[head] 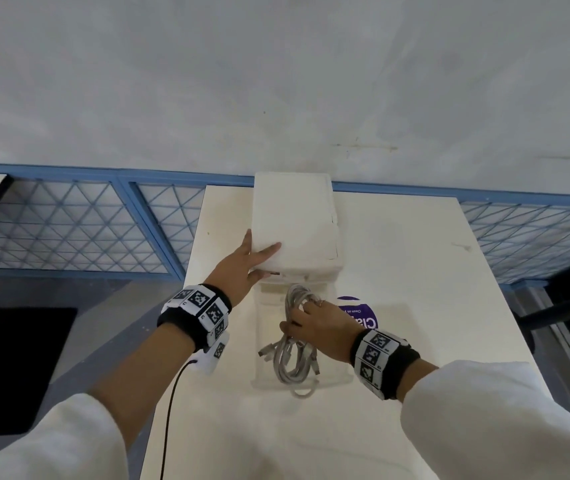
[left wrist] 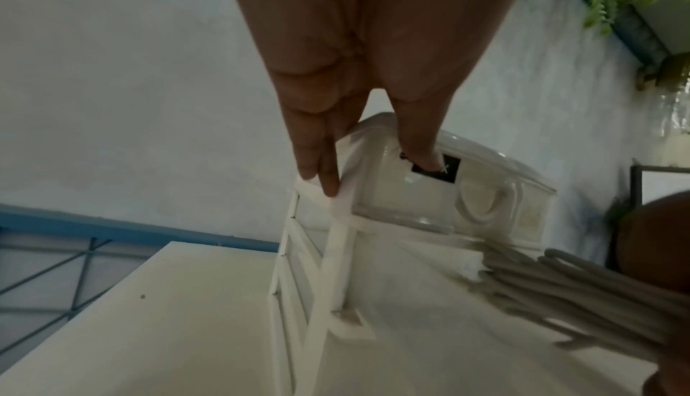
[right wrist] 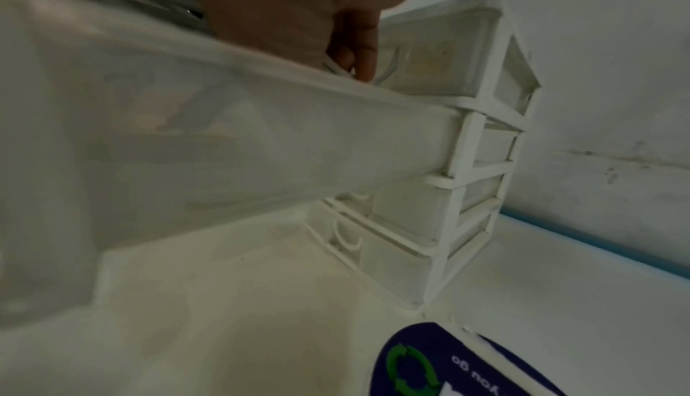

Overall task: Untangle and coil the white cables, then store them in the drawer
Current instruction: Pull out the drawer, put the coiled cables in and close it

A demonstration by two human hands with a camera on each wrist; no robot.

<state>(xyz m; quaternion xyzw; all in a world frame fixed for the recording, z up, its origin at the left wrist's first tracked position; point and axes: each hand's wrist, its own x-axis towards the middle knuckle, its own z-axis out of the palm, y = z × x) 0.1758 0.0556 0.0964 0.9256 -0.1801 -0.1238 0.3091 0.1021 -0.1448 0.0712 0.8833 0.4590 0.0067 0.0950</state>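
Observation:
A white plastic drawer unit (head: 294, 220) stands at the far end of the white table (head: 415, 271). One upper drawer (head: 266, 327) is pulled out toward me. A coiled bundle of white cables (head: 292, 344) lies along it, one loop hanging over the near rim. My right hand (head: 311, 317) grips the bundle from above, fingers curled round the strands. My left hand (head: 259, 254) rests on the unit's front left corner, fingers straight. In the left wrist view the left hand (left wrist: 373, 175) spans that corner, with the cables (left wrist: 582, 299) at right. The right wrist view shows the drawer wall (right wrist: 261, 136) below the right hand (right wrist: 354, 57).
A round purple-labelled item (head: 359, 311) lies on the table just right of the open drawer. A thin black wire (head: 172, 410) hangs from my left wrist over the table's left edge. A blue mesh railing (head: 69, 223) runs behind the table, and a black mat (head: 10, 368) lies on the floor at left.

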